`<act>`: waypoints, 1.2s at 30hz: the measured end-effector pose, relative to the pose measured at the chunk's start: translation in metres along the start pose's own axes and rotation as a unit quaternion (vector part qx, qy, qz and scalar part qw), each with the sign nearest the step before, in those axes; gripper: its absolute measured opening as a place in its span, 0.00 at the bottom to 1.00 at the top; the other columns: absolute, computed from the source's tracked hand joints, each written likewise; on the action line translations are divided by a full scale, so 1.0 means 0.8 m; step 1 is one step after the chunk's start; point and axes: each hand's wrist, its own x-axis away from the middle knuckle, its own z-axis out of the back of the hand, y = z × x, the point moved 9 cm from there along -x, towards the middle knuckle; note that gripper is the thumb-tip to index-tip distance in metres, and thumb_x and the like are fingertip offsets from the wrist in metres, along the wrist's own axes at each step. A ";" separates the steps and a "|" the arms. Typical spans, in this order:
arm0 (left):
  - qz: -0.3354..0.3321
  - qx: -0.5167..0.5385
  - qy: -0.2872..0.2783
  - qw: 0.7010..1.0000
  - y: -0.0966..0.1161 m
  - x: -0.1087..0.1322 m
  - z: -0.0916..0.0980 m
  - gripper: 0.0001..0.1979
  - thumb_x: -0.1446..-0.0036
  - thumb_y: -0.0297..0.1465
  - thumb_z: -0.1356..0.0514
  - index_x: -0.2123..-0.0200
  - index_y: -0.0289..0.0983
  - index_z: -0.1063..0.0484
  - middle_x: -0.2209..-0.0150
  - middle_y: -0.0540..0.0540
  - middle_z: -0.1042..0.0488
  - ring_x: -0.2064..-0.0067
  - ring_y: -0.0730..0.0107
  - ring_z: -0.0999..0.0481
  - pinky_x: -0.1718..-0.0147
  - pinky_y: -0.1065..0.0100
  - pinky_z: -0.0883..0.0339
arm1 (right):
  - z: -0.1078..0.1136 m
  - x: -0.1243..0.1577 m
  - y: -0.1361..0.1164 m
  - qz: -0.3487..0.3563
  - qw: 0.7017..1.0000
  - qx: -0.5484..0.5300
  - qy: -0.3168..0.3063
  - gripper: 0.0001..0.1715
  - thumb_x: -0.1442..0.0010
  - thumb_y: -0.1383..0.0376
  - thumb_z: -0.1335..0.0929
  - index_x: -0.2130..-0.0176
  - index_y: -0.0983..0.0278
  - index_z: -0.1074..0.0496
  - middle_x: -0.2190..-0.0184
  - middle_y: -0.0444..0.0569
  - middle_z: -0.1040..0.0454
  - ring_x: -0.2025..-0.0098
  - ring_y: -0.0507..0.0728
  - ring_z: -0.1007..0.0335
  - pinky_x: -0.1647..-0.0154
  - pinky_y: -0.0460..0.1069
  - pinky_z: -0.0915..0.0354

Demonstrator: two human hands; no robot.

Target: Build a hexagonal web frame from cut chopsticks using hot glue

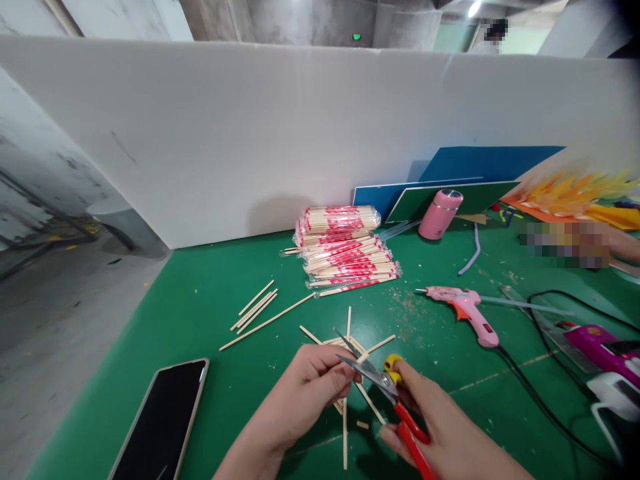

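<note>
Evidently, the left hand (pixel 313 385) pinches the star of sticks (pixel 345 437), which spreads under and around the scissors (pixel 384 381); the right hand (pixel 447 417) grips their handles, the 2 blades parted. The sticks look light, stiff and dry, probably easy to snap; best held near the crossing, fingertips clear of the blades. Beyond the scissors lie wrapped chopsticks (pixel 345 252); right of the scissors, a pink glue gun (pixel 469 305).
</note>
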 end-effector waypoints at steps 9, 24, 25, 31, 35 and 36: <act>-0.002 -0.078 0.038 0.996 0.009 0.001 0.002 0.10 0.48 0.31 0.47 0.74 0.32 0.28 0.79 0.52 0.39 0.79 0.80 0.49 0.81 0.76 0.55 | -0.002 0.000 0.008 0.024 0.999 -0.021 0.025 0.14 0.50 0.67 0.37 0.61 0.63 0.42 0.66 0.48 0.31 0.66 0.53 0.32 0.66 0.45 0.37; -0.097 -0.260 0.118 0.953 0.035 0.005 0.003 0.13 0.45 0.28 0.51 0.77 0.34 0.32 0.77 0.50 0.31 0.74 0.75 0.35 0.74 0.75 0.41 | -0.005 0.003 0.011 -0.016 0.999 -0.040 0.008 0.20 0.50 0.60 0.36 0.57 0.64 0.40 0.69 0.47 0.29 0.68 0.54 0.33 0.72 0.44 0.37; -0.098 -0.267 0.118 0.951 0.036 0.005 0.002 0.13 0.45 0.28 0.51 0.78 0.34 0.32 0.77 0.50 0.32 0.75 0.75 0.35 0.74 0.75 0.42 | -0.007 0.001 0.011 -0.008 0.999 -0.051 0.001 0.18 0.49 0.61 0.36 0.58 0.64 0.40 0.70 0.47 0.29 0.69 0.53 0.33 0.72 0.44 0.37; -0.076 -0.251 0.095 0.960 0.028 0.004 0.003 0.14 0.44 0.30 0.52 0.75 0.33 0.30 0.76 0.49 0.31 0.73 0.73 0.34 0.72 0.74 0.40 | -0.009 -0.003 0.014 -0.003 0.999 -0.052 0.006 0.15 0.51 0.63 0.35 0.62 0.65 0.41 0.70 0.47 0.30 0.71 0.52 0.33 0.72 0.43 0.37; -0.074 -0.258 0.090 0.959 0.025 0.004 0.004 0.14 0.45 0.31 0.52 0.76 0.34 0.31 0.76 0.48 0.31 0.72 0.72 0.32 0.72 0.74 0.39 | -0.007 -0.001 0.017 -0.012 0.999 -0.042 0.006 0.19 0.51 0.62 0.35 0.59 0.64 0.43 0.68 0.49 0.29 0.70 0.53 0.32 0.71 0.44 0.37; -0.078 -0.269 0.091 0.956 0.026 0.003 0.004 0.13 0.45 0.30 0.52 0.76 0.34 0.31 0.77 0.49 0.31 0.72 0.72 0.32 0.72 0.73 0.39 | -0.007 0.000 0.019 -0.018 0.999 -0.039 0.004 0.21 0.51 0.61 0.35 0.58 0.64 0.43 0.67 0.49 0.29 0.70 0.53 0.33 0.71 0.45 0.37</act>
